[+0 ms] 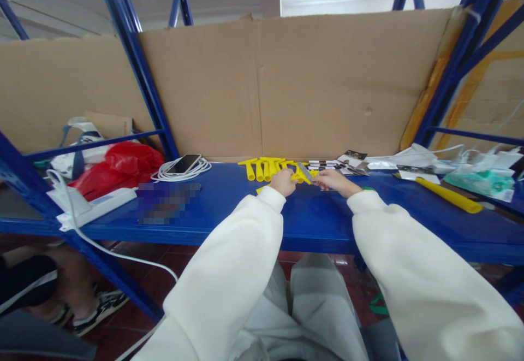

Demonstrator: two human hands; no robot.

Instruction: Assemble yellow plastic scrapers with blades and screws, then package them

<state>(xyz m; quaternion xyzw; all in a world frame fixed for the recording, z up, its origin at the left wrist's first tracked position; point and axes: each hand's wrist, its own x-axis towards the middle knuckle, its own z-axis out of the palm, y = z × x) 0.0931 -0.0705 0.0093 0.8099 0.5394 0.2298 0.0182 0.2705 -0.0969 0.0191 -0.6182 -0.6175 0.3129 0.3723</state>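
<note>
My left hand (284, 182) is closed at the middle of the blue shelf, its fingers around a yellow T-shaped handle (298, 176) that is mostly hidden. Close by on the right, my right hand (331, 179) pinches a grey flat strip (304, 172), which slants up against the yellow piece. Just beyond my left hand, several yellow T-shaped handles (259, 171) lie side by side in a row. Black-and-white printed packets (352, 160) lie behind my right hand. Small size and overlapping fingers hide how the strip and handle meet.
A cardboard sheet (286, 88) stands along the back of the blue shelf (229, 202). On the left are a phone (185, 164) on a coiled white cable, a red bag (118, 167) and a power strip (98, 208). A long yellow handle (450, 195) lies at right. Another person's leg (76, 284) shows lower left.
</note>
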